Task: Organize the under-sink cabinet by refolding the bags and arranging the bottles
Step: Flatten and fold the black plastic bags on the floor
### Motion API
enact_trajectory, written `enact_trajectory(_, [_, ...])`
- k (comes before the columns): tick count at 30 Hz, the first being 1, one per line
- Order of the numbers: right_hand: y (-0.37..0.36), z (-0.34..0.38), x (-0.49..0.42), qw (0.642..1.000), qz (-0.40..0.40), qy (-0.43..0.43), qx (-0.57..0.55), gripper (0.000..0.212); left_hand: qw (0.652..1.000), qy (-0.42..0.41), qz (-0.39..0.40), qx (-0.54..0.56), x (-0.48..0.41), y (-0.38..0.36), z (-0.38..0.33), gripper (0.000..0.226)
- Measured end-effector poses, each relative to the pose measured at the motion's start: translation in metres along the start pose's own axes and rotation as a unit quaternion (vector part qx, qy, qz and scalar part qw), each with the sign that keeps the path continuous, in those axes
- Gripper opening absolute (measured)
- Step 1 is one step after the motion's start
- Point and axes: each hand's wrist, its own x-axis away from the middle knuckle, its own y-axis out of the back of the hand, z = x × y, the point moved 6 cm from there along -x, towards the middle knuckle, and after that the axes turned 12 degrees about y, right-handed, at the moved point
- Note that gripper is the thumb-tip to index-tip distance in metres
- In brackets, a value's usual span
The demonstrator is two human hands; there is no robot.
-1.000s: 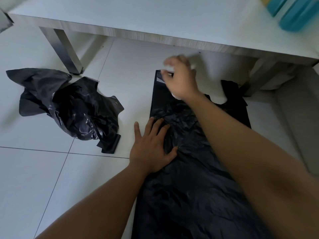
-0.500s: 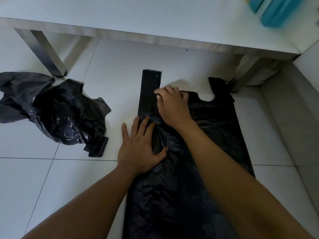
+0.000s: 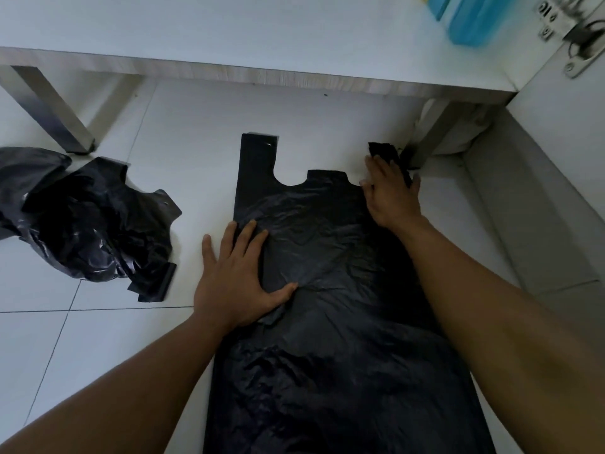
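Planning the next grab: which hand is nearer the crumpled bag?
Left. The left hand presses the left edge of the flat bag, beside the crumpled bag; the right hand rests farther right, on its right handle.

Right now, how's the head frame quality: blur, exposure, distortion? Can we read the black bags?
Head view: dim, cool light; the flat bag is near-solid black, creases shown only by faint sheen; the crumpled bag has small glare spots. Head view: left hand and right hand are sharp, the blue bottle top right is smeared. Head view: wide-angle stretch swells the forearms.
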Motion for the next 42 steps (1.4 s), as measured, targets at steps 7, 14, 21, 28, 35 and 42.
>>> enact_trajectory(7, [0.018, 0.061, 0.088, 0.989, -0.13, 0.054, -0.048, 0.027, 1.0, -0.003, -0.01, 0.007, -0.001, 0.0, 0.0, 0.112])
enact_trajectory(14, [-0.009, 0.086, 0.137, 0.995, 0.088, 0.01, -0.034, 0.059, 0.999, 0.001, 0.02, 0.038, -0.002, 0.002, 0.001, 0.11])
enact_trajectory(21, [-0.004, 0.087, 0.134, 0.99, 0.127, -0.01, -0.061, 0.063, 0.992, -0.064, 0.015, 0.109, 0.03, 0.03, 0.016, 0.096])
enact_trajectory(28, [0.014, 0.096, 0.118, 0.972, 0.225, -0.031, -0.06, 0.048, 0.993, -0.075, 0.085, -0.023, 0.064, 0.044, 0.01, 0.078])
enact_trajectory(35, [0.018, 0.238, 0.1, 0.981, 0.084, 0.035, -0.173, 0.029, 0.966, 0.194, -0.092, 0.147, 0.065, 0.102, 0.094, 0.038])
enact_trajectory(42, [-0.039, 0.38, 0.091, 0.934, 0.184, 0.156, -0.262, 0.033, 0.866, 0.382, -0.074, 0.312, 0.097, 0.084, 0.195, 0.038])
